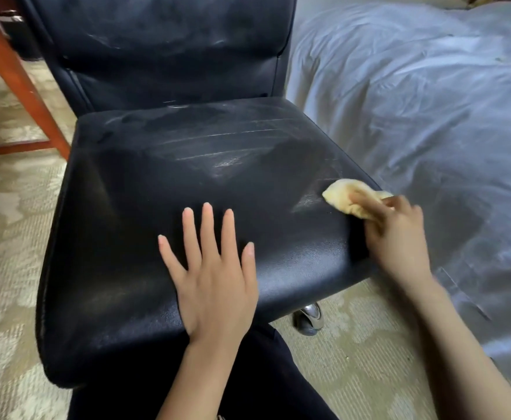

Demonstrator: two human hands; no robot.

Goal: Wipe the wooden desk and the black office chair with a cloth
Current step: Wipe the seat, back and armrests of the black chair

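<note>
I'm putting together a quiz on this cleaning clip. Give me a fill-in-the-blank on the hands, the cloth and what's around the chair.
1. The right hand grips a ____ cloth at the right edge of the black office chair.
2. The left hand lies flat, fingers spread, on the chair's ____.
3. Right of the chair stands a pale-covered ____.

Missing words: yellow; seat; bed.

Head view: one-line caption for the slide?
Left hand flat on the black office chair seat while the right hand wipes its right edge with a yellow cloth.
</note>
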